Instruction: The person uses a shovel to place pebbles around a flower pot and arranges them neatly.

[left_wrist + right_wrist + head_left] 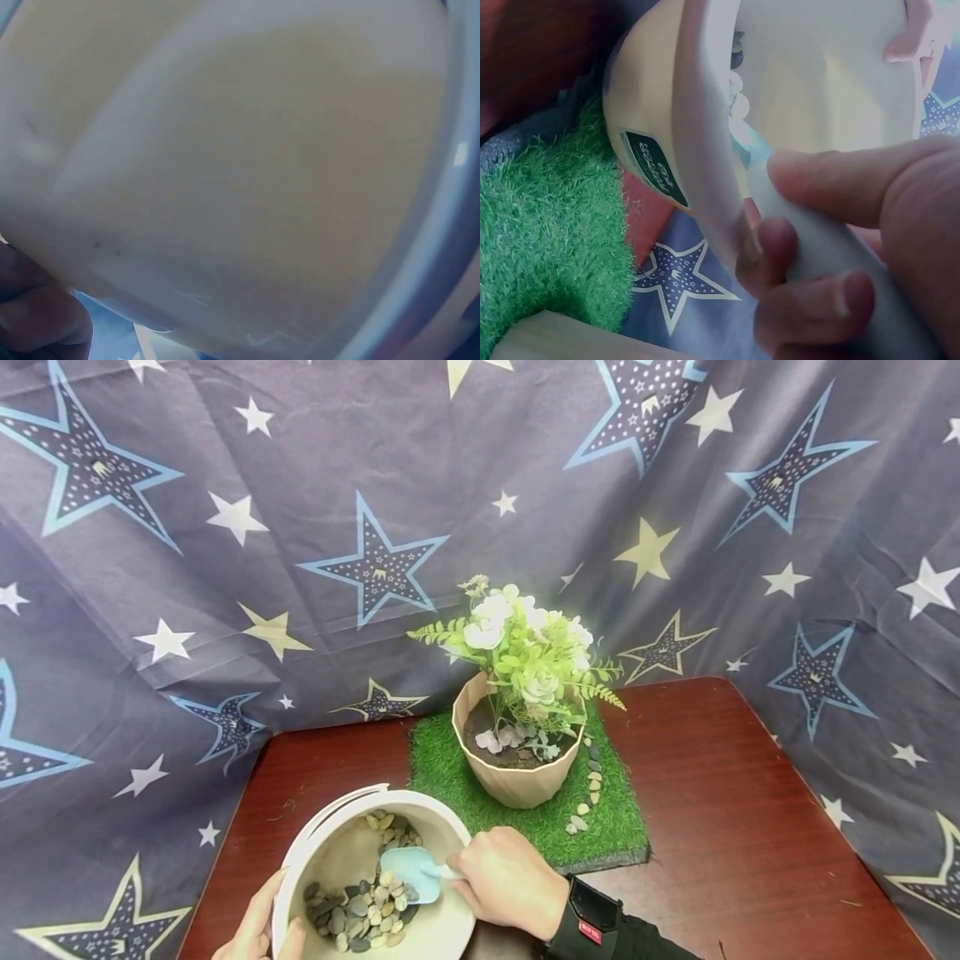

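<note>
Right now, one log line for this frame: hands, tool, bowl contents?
left hand holds white bowl rim | right hand grips blue scoop | scoop in pebbles | flower pot on grass mat

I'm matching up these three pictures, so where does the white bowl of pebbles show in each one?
Head: white bowl at bottom left, held tilted, pebbles inside.
Left wrist: its pale wall fills nearly the whole picture, very close and blurred.
Right wrist: its rim and wall run down the upper middle.
Shared landmark: the bowl itself; the green grass mat shows in head and right wrist only.
</note>
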`<state>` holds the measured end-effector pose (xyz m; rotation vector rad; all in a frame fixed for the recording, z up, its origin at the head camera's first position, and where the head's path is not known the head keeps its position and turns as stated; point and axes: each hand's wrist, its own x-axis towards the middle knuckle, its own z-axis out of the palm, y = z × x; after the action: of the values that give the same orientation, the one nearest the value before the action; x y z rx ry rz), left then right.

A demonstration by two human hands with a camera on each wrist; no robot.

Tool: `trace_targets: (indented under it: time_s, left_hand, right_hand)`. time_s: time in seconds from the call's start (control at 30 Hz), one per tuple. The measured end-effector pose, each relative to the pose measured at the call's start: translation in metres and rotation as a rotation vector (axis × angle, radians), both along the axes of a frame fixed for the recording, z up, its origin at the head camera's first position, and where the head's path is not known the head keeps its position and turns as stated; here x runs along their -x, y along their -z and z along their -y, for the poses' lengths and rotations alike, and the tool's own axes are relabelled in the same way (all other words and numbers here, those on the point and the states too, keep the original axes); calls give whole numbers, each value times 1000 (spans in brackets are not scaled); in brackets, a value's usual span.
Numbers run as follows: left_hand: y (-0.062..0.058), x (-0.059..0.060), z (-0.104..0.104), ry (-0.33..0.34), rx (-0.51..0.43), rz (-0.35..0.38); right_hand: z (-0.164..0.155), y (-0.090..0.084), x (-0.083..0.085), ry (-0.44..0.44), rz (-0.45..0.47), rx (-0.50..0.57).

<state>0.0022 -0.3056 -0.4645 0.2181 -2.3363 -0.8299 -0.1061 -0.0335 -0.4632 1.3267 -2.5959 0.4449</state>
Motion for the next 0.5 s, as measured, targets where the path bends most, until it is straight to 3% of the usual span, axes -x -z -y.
trace_targets:
  time_s: [0.13,0.23,0.3,0.4,0.5]
  left_hand:
    - [2,1,2,5,-21,-21]
    - [10,1,8,76,-111,-34]
    - [19,0,17,163,-169,-52]
    - [31,-2,37,400,-304,-82]
    - [40,-3,51,502,-307,-105]
  right_hand:
    - [-2,2,5,-31,119,53]
    - [-1,4,6,-45,230,100]
    - [0,6,5,-56,274,120]
    - [2,6,2,-80,319,139]
    - [2,6,0,-103,334,150]
